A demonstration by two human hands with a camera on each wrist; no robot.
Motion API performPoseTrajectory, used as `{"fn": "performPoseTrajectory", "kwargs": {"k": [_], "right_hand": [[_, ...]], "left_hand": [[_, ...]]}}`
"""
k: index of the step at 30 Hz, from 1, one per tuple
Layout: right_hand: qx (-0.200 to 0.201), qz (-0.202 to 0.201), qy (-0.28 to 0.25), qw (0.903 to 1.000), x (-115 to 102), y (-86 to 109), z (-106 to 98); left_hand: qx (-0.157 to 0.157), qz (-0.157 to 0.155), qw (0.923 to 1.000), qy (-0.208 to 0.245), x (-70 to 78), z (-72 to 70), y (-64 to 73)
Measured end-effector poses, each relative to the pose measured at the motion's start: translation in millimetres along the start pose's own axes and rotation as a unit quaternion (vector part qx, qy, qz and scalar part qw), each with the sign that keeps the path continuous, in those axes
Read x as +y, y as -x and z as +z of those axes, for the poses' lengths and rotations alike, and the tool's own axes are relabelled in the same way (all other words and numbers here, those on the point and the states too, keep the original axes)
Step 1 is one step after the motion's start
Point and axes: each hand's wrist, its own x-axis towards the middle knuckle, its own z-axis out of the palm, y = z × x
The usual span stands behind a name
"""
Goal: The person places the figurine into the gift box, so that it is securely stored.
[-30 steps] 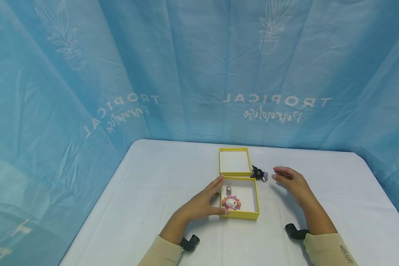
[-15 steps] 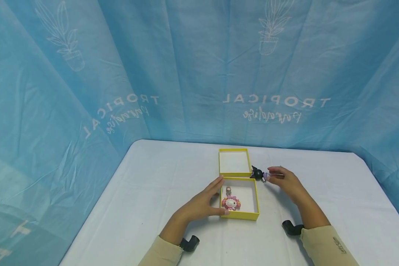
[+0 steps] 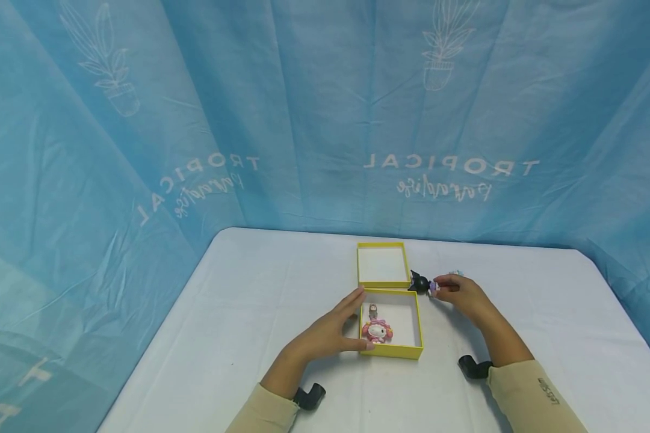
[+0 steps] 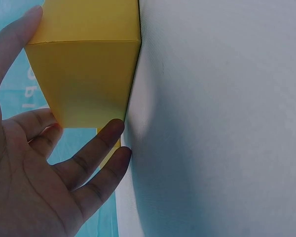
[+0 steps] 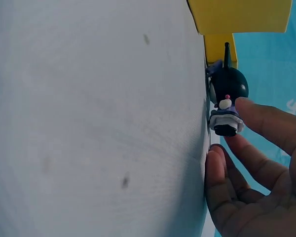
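Observation:
My left hand (image 3: 325,335) holds a yellow open box (image 3: 392,350) at its left side, the thumb on the front edge and the fingertips at the back left corner. In the left wrist view, the fingers reach along the box's yellow outer wall (image 4: 84,84). Inside the box lie a pink-hooded white figurine (image 3: 377,331) and a smaller grey figurine (image 3: 372,311). My right hand (image 3: 466,297) pinches the purple-and-white lower body of a black-hooded figurine (image 3: 420,283), which lies on the table. In the right wrist view the thumb touches the figurine's (image 5: 229,86) side.
Behind the box lies its yellow-rimmed lid (image 3: 383,284), white inside facing up. A small pale-blue object (image 3: 456,273), partly hidden, sits beyond my right hand. White cloth covers the table (image 3: 260,288). A blue printed curtain (image 3: 325,120) hangs behind and at the left.
My right hand has moved left to the black-hooded figurine and now pinches its lower body. The pale-blue object behind that hand shows more. My left hand and the box have stayed put.

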Motion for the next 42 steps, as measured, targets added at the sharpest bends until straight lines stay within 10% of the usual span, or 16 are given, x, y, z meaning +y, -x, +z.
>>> {"fn": "performPoseTrajectory", "kwargs": {"k": [17, 42], "right_hand": [[0.013, 0.011, 0.017, 0.9997, 0.6, 0.4, 1.3], [0.045, -0.011, -0.109, 0.9929, -1.7, 21.1, -5.3]], "left_hand": [[0.001, -0.009, 1.0, -0.001, -0.4, 2.2, 0.9], [0.003, -0.003, 1.0, -0.008, 2.0, -0.3, 0.9]]}}
